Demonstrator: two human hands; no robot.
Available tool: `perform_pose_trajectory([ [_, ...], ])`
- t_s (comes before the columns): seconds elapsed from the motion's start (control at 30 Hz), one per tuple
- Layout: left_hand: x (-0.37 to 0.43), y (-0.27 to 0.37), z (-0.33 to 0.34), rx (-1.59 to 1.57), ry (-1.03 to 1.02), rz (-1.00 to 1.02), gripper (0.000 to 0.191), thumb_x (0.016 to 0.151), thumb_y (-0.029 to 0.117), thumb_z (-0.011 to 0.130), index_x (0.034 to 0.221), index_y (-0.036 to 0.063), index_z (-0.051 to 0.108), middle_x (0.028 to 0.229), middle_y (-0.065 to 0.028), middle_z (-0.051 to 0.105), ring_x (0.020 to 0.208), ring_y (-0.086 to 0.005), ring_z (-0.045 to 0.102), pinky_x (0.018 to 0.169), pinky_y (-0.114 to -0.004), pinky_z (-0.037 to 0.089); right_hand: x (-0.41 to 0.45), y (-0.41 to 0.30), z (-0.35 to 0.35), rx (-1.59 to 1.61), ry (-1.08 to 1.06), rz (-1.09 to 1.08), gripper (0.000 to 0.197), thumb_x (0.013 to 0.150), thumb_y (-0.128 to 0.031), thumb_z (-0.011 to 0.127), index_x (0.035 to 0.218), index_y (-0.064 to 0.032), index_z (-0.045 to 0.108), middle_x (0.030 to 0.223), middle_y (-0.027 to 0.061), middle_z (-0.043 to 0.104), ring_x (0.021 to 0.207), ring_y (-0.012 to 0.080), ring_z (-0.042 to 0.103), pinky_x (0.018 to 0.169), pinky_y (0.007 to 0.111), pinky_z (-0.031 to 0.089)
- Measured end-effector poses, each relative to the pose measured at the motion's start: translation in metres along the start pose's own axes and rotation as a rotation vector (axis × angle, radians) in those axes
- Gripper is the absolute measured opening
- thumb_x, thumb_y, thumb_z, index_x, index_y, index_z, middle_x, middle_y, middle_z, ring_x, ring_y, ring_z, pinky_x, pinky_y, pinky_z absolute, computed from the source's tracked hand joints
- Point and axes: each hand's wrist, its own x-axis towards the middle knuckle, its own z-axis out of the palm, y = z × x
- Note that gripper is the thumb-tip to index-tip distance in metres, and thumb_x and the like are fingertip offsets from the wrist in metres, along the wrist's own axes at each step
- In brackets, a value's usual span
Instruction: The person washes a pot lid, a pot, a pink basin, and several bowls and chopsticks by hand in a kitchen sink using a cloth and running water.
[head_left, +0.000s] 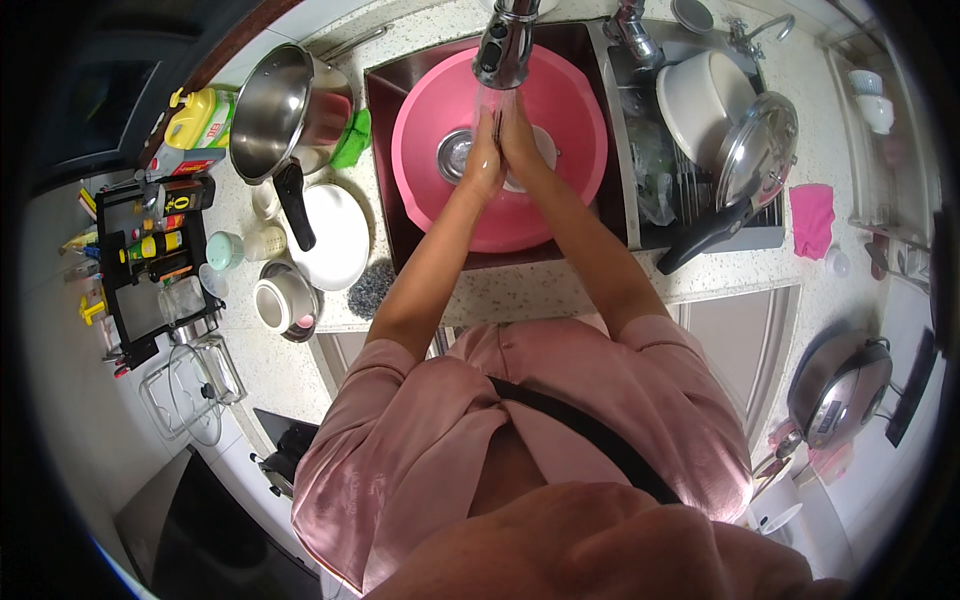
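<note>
Water runs from a chrome faucet (504, 56) onto my hands, which are held close together over a pink plastic basin (439, 214) in the sink. My left hand (486, 154) is on the left side of the picture and my right hand (517, 135) on the right, with dark thin items, perhaps chopsticks, upright between the palms. Which hand grips them is hard to tell. Inside the basin, a round metal bowl (454, 155) lies beside my hands, and a white dish (545, 148) shows partly behind my wrist.
Left of the sink stand a pressure cooker pot (274, 112), a green cloth (352, 140), a white plate (337, 240) and a dark scouring pad (371, 289). A white pot (705, 109) and a pressure cooker lid (757, 150) rest over the right basin. A pink cloth (811, 220) lies farther right.
</note>
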Motion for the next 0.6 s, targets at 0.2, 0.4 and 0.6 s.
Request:
perform_pose_trajectory([
  [0.2, 0.004, 0.001, -0.004, 0.174, 0.041, 0.233, 0.048, 0.094, 0.035, 0.041, 0.129, 0.0022, 0.039, 0.126, -0.0097, 0.045, 0.116, -0.0203, 0.043, 0.100, -0.033, 0.032, -0.012, 0.008, 0.012, -0.065, 0.000, -0.242, 0.051, 0.096, -0.030, 0.033, 0.137, -0.0005, 0.024, 0.124, 0.0151, 0.042, 0.111, 0.0235, 0.043, 0.094, 0.031, 0.034],
  [0.4, 0.018, 0.003, -0.003, 0.218, 0.285, 0.343, 0.036, 0.093, 0.039, 0.042, 0.086, 0.0054, 0.050, 0.084, -0.0048, 0.052, 0.078, -0.0158, 0.050, 0.070, -0.031, 0.042, -0.025, 0.036, -0.016, -0.184, -0.097, -0.329, 0.034, 0.092, -0.019, 0.041, 0.121, -0.0023, 0.043, 0.116, 0.0177, 0.047, 0.109, 0.0282, 0.047, 0.092, 0.036, 0.036],
  [0.6, 0.025, 0.048, -0.002, 0.115, 0.401, 0.335, 0.052, 0.089, 0.058, 0.036, 0.066, 0.0122, 0.041, 0.064, 0.0007, 0.042, 0.059, -0.0126, 0.042, 0.054, -0.028, 0.036, -0.042, 0.001, -0.010, -0.689, -0.088, -0.716, 0.031, 0.084, -0.009, 0.051, 0.114, -0.0012, 0.048, 0.110, 0.0209, 0.053, 0.103, 0.0335, 0.052, 0.084, 0.039, 0.041],
])
